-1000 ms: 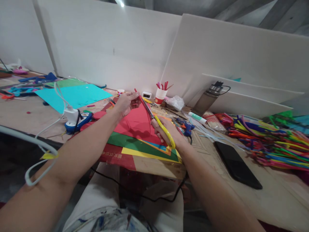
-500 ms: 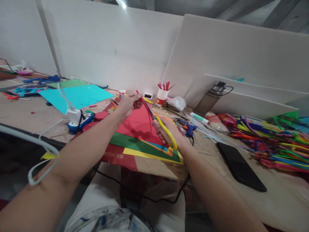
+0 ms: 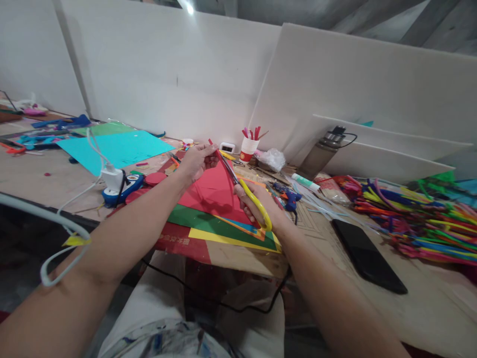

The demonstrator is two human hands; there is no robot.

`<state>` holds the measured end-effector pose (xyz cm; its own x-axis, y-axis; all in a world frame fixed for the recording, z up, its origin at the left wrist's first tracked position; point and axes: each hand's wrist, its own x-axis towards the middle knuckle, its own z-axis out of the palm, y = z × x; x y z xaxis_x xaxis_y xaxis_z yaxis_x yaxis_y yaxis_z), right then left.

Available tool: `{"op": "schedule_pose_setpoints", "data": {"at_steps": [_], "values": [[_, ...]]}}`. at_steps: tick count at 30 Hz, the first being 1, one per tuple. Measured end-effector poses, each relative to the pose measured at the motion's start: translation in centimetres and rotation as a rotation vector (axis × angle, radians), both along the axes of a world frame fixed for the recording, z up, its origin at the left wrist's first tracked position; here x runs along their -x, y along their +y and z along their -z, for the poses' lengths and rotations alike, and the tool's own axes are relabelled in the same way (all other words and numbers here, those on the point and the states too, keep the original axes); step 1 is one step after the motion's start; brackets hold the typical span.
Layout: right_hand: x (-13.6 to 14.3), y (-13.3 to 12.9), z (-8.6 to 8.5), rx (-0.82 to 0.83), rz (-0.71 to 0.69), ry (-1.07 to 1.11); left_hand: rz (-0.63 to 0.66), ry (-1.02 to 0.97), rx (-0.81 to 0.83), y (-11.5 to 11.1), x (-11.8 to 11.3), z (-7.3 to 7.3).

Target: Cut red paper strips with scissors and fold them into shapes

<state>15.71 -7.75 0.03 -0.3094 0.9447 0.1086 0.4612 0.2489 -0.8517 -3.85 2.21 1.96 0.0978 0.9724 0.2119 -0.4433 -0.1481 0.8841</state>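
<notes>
In the head view, my left hand (image 3: 203,159) pinches a narrow red paper strip (image 3: 210,142) above the table. My right hand (image 3: 253,199) is wrapped round yellow-handled scissors (image 3: 265,217), whose blades point up and left at the strip close to my left fingers. Whether the blades are parted cannot be made out. Beneath both hands lies a red paper sheet (image 3: 203,194), with a green sheet (image 3: 197,219) and a yellow sheet (image 3: 208,237) showing under its near edge.
A paper cup (image 3: 248,150) with red sticks stands behind my hands. On the right are a grey bottle (image 3: 321,154), a glue stick (image 3: 305,182), a glue gun (image 3: 292,199), a black phone (image 3: 367,256) and colourful pipe cleaners (image 3: 421,219). A power strip (image 3: 122,191) and turquoise sheet (image 3: 122,146) lie left.
The whole view has shifted very slightly. Both hands keep the same hold, with the scissors still at the red strip.
</notes>
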Motion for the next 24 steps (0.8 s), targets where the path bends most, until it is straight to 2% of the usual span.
{"op": "schedule_pose_setpoints", "data": {"at_steps": [10,18,24], "values": [[-0.18,-0.01,0.05,-0.006,-0.003,-0.049,-0.026,-0.038,-0.003,-0.12,0.01,-0.21],[-0.33,0.53,0.42,-0.127,-0.008,-0.104,-0.033,-0.007,-0.001,-0.39,-0.14,-0.35],[-0.26,0.28,0.07,-0.102,-0.011,-0.074,-0.012,0.009,-0.015,-0.31,-0.18,-0.11]]}}
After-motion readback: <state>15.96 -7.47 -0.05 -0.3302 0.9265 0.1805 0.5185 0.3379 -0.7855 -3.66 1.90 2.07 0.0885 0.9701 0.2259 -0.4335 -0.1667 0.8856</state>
